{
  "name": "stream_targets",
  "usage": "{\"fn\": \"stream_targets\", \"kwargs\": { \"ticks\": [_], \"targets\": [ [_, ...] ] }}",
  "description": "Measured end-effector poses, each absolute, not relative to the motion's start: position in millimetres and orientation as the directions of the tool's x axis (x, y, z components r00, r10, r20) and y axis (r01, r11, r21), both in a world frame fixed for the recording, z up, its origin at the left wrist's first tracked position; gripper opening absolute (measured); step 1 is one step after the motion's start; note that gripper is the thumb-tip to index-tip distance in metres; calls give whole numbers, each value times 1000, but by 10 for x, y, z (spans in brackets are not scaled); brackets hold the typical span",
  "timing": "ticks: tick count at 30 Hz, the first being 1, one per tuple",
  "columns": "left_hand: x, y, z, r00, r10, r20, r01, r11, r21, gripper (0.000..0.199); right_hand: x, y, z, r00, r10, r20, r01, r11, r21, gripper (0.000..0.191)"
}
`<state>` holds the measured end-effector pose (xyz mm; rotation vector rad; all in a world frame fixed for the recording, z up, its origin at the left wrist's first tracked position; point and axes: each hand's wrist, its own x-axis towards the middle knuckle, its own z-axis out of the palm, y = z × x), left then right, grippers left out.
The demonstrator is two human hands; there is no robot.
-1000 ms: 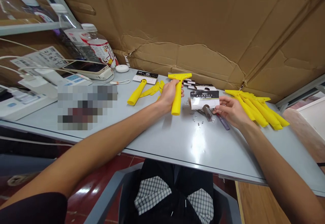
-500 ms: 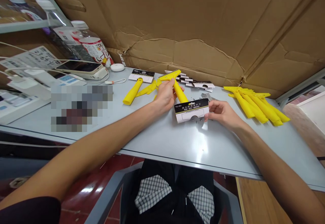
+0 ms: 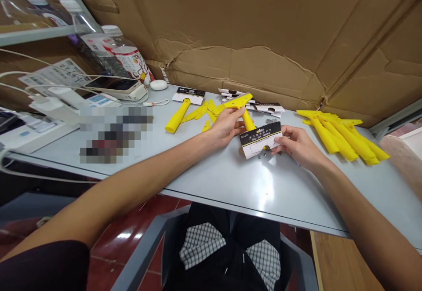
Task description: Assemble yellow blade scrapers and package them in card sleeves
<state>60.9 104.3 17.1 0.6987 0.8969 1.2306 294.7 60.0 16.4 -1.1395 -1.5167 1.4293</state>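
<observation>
Left hand [image 3: 227, 128] grasping the yellow scraper [image 3: 235, 102], head on the far side, near end tucked behind a printed card [image 3: 255, 143]! Right hand [image 3: 298, 143] pinches that card's right edge, just above mid-surface [image 3: 214, 172]. Yellow handles [image 3: 346, 137] pile up right; a carded handle [image 3: 177, 117] lies left.

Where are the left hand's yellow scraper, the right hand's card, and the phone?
Yellow scraper [image 3: 238, 102]: head view, on its wide end.
Card [image 3: 260, 140]: head view, on its printed front.
Phone [image 3: 112, 84]: head view, on its dark screen.
</observation>
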Motion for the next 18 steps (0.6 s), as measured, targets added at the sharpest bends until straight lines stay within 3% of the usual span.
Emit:
{"fn": "stream_targets", "kwargs": {
  "ticks": [6, 11, 18],
  "targets": [
    [612, 1001, 187, 129, 975, -180, -481, 220, 848, 18, 2948, 587, 185, -325, 944, -61, 101, -30, -994, 34],
    [620, 955, 206, 178, 971, -160, -487, 228, 843, 15, 2972, 607, 179, -313, 949, -43, 92, -15, -996, 34],
    [624, 856, 273, 234, 961, -146, -442, 239, 865, 41, 2978, 623, 152, -288, 957, -37, 81, -14, -997, 32]
  ]
}}
